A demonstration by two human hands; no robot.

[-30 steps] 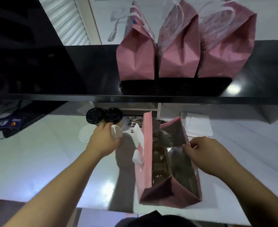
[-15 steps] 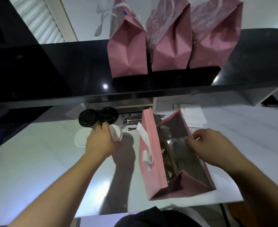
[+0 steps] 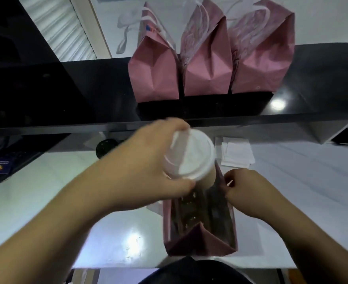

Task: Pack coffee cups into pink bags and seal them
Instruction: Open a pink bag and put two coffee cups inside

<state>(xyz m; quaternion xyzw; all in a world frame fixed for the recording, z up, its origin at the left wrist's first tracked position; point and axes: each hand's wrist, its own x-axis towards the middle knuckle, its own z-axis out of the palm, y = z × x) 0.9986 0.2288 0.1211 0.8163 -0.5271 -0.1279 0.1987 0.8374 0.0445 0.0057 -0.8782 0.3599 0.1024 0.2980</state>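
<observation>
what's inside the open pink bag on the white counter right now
Inside the open pink paper bag, a dark lining and what looks like a cardboard cup carrier show. The white-lidded coffee cup in the left hand covers the far end.

The open bag (image 3: 199, 226) stands on the near counter (image 3: 56, 191) at 6 o'clock, with the cup (image 3: 191, 156), gripped by the left hand (image 3: 148, 165), directly above its far end. The right hand (image 3: 244, 187) holds the bag's right wall. At 12 o'clock, three closed bags (image 3: 208, 64) stand side by side on the raised shelf (image 3: 87, 95); a lidded cup (image 3: 105, 147) sits at 10 o'clock and folded napkins (image 3: 236, 152) at 2 o'clock.
</observation>
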